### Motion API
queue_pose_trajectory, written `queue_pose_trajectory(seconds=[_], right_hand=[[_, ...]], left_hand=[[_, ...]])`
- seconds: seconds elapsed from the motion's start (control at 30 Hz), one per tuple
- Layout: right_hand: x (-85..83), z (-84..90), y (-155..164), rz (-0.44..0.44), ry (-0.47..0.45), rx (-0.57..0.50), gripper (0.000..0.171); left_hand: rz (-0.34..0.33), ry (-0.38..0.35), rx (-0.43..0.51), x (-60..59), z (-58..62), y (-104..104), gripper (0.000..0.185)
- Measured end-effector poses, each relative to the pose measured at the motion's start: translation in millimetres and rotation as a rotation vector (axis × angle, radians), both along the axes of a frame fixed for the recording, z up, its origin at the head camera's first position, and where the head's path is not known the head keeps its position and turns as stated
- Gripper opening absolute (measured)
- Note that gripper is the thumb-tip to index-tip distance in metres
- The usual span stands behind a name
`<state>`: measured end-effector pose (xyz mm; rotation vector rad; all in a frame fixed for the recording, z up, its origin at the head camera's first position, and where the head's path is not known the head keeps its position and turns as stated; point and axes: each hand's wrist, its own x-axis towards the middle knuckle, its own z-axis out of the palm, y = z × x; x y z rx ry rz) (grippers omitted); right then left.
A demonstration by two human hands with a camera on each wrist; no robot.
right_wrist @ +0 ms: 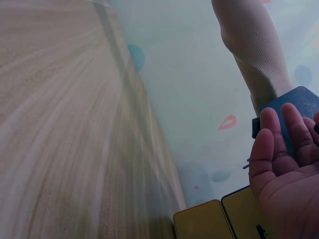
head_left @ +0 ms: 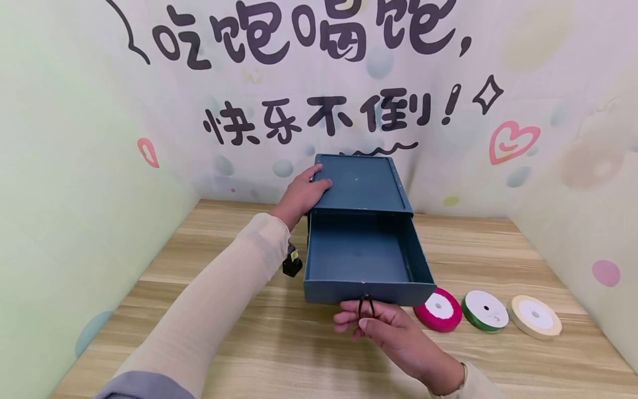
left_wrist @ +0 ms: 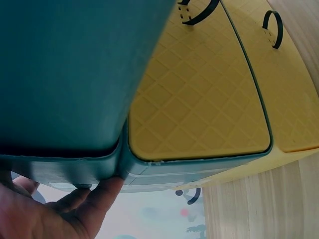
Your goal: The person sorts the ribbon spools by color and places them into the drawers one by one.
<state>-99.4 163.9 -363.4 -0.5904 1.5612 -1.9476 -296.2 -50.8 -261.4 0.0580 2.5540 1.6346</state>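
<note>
Presently listed, largest first: pale wood-grain tabletop [head_left: 498,249], walled on three sides by a pastel printed backdrop with black lettering [head_left: 309,72]. Dark blue rectangular drawer box [head_left: 360,183], standing at the middle of the table toward the far side; its outer sleeve sits at the rear, and its blue sliding tray [head_left: 364,257] is drawn out toward the near edge, interior showing bare. Left hand [head_left: 301,194], in a cream sleeve, lies on the far left corner of the sleeve, fingers straight over the top surface, pressing rather than clasping; the left wrist view shows fingertips [left_wrist: 107,191] against the box's blue edge. Right hand [head_left: 394,332], at the near side, pinches the small dark loop pull [head_left: 366,306] on the tray's front wall between fingers and thumb. Three ribbon spools lie flat in a row just right of the tray's front: pink spool [head_left: 438,309], nearest the tray; green spool [head_left: 485,310], middle; cream spool [head_left: 535,316], farthest right. Small black object with a yellow mark [head_left: 292,263], left of the tray, beside the left forearm; its kind cannot be told.
</note>
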Motion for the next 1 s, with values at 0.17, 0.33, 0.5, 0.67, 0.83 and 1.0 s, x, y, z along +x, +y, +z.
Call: queue_pose_trajectory(seconds=[0.17, 0.33, 0.5, 0.67, 0.83, 1.0], right_hand=[[1.6, 0.8, -0.4, -0.002, -0.007, 0.01, 0.038], [3.1, 0.4, 0.0, 0.005, 0.0, 0.004, 0.038], [4.5, -1.0, 0.2, 0.009, 0.013, -0.003, 0.038], [5.6, -1.2, 0.4, 0.008, 0.014, 0.007, 0.039], [7.1, -0.8, 0.3, 0.005, 0.005, 0.013, 0.039], [8.4, -1.3, 0.8, 0.008, 0.004, 0.003, 0.038]], left_hand=[[-0.002, 0.001, -0.001, -0.3, -0.2, 0.7, 0.059], [-0.001, 0.011, -0.003, -0.4, -0.5, 0.5, 0.059], [-0.001, 0.009, -0.006, -1.0, -0.9, 0.6, 0.059], [-0.005, 0.01, 0.001, -0.9, -1.2, 0.4, 0.059], [-0.004, 0.013, 0.005, 0.0, -0.9, 0.3, 0.059], [-0.002, 0.012, 0.001, -0.6, -1.2, 0.6, 0.059]])
